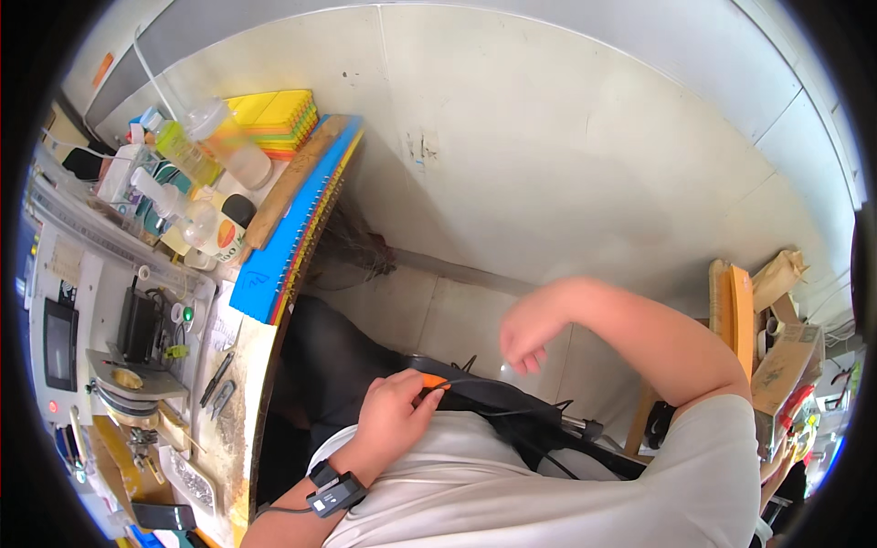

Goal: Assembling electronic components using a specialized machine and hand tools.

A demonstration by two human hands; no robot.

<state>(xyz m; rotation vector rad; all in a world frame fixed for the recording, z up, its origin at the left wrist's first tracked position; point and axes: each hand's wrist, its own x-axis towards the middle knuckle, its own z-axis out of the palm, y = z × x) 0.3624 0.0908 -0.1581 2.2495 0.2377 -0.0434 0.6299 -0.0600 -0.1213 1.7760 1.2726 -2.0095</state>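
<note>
My left hand [395, 416] is at my lap, its fingers closed around a small orange piece [433, 380] with a black cord [475, 382] beside it. What kind of thing the orange piece is, I cannot make out. A black device [336, 493] is strapped to my left wrist, a thin cable running off it. With the elbow bent, my right hand [537, 327] is raised above the floor beyond my lap. Its fingers curl inward, and anything inside them is hidden. Dark clothing and black cords lie across my legs.
On my left stands a worktable [239, 438] with a machine [137, 384], a pump bottle [196, 224], a cloudy plastic cup [239, 151], blue folders [265, 283] and yellow pads [274, 114]. A pale wall [548, 137] is ahead. Cardboard boxes [787, 365] are stacked at right.
</note>
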